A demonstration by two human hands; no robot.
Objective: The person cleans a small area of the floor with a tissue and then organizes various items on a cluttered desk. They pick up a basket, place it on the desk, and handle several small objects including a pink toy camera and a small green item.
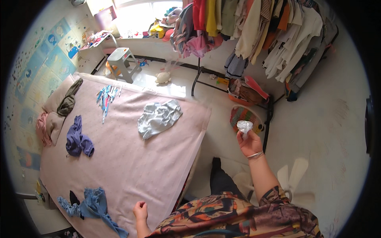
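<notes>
Pinched in the fingers of my right hand (pixel 250 144) is a crumpled piece of clear-white plastic (pixel 244 126), held up above the floor beside the bed. My left hand (pixel 140 209) hovers over the pink bed cover (pixel 131 166) near its close edge; its fingers are curled in and nothing shows in them. Left of that hand lie blue jeans (pixel 96 203). Farther up the cover are a crumpled pale grey garment (pixel 159 117), a purple garment (pixel 78 138) and a pile of pens (pixel 106 99).
A black clothes rack (pixel 196 78) full of hanging garments (pixel 253 26) stands beyond the bed's right side. Under it sit an orange basket (pixel 241 96) and a striped woven bag (pixel 238 116). A grey plastic stool (pixel 123 62) and a plush toy (pixel 163 77) are by the window wall.
</notes>
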